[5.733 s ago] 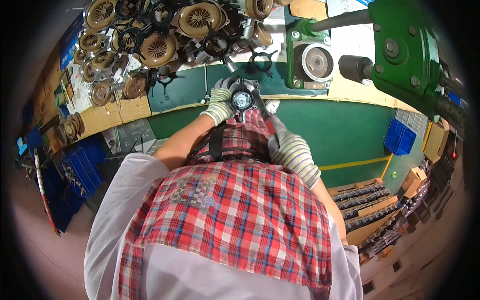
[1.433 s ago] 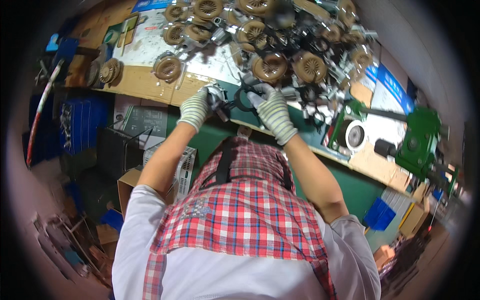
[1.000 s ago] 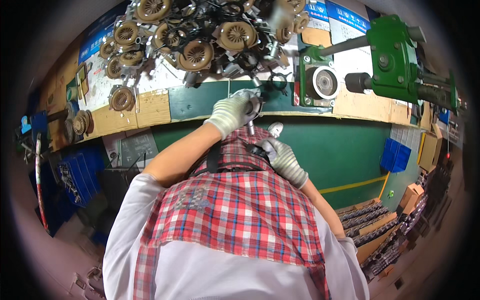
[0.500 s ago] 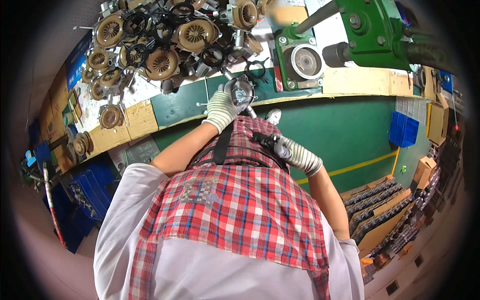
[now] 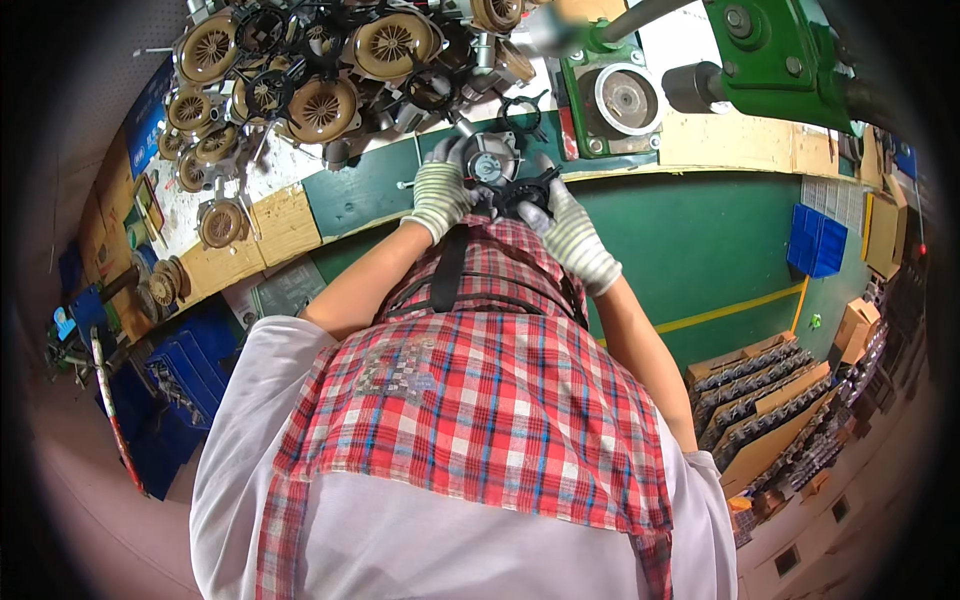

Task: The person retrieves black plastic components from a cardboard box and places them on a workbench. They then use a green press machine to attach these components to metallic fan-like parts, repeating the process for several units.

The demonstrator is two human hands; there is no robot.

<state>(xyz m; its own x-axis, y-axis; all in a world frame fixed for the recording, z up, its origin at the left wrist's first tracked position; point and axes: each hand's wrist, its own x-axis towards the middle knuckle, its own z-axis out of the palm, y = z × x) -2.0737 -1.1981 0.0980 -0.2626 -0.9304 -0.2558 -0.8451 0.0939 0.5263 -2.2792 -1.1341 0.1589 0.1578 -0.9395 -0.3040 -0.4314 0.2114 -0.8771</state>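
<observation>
At the near edge of the bench, my left hand (image 5: 440,192), in a striped glove, is closed on the side of a round silver metal housing (image 5: 491,158). My right hand (image 5: 572,232), gloved the same way, grips a black ring-shaped bracket (image 5: 526,194) with thin arms. The bracket is right at the near side of the housing; whether the two touch, I cannot tell. My left fingertips are partly hidden behind the housing. Another black ring bracket (image 5: 521,113) lies on the bench just beyond it.
A pile of metal housings with tan finned discs (image 5: 325,106) covers the back left of the bench. To the right stands a green press (image 5: 765,65) with a round metal seat (image 5: 625,99). A blue bin (image 5: 816,241) and boxes of parts (image 5: 760,400) are on the right.
My right hand has moved up and forward with the black bracket, from near my apron to the housing. The housing in my left hand has tipped, showing more of its open face.
</observation>
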